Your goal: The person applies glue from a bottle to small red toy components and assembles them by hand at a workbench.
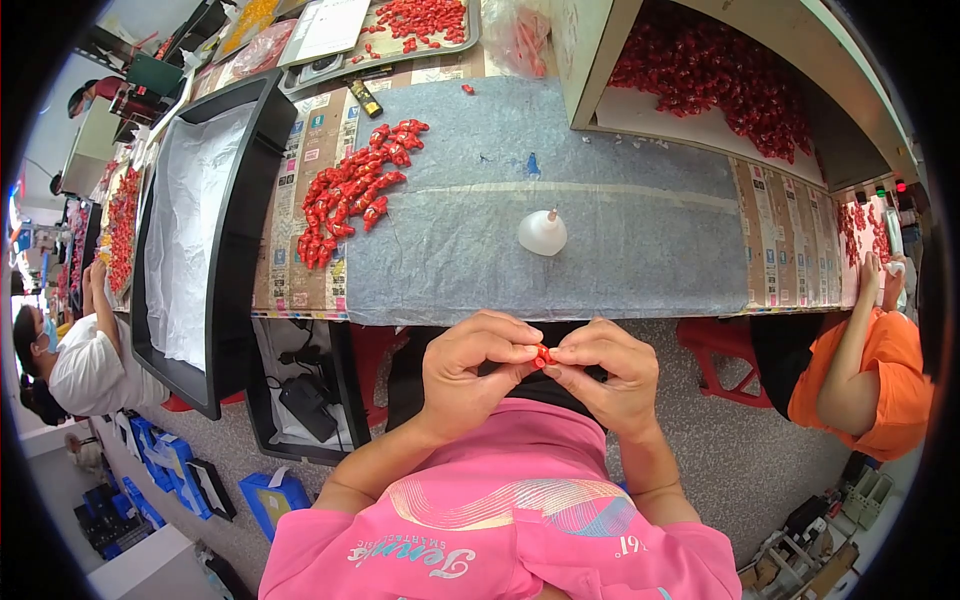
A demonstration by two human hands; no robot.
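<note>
A small red plastic piece [544, 356] is pinched between the fingertips of both my hands, below the table's near edge and above my lap. My left hand [472, 368] grips it from the left and my right hand [610, 372] from the right, thumbs and forefingers meeting around it. A pile of similar red pieces [350, 190] lies on the grey table mat [560, 240] up and to the left. A small white glue bottle [542, 233] with a thin nozzle stands on the mat just beyond my hands.
A black tray lined with white paper [195, 230] sits at the left. A box full of red pieces [720, 80] stands at the back right. Another person in orange [865, 370] sits to my right; one in white [70, 360] to the left. A red stool [720, 360] is nearby.
</note>
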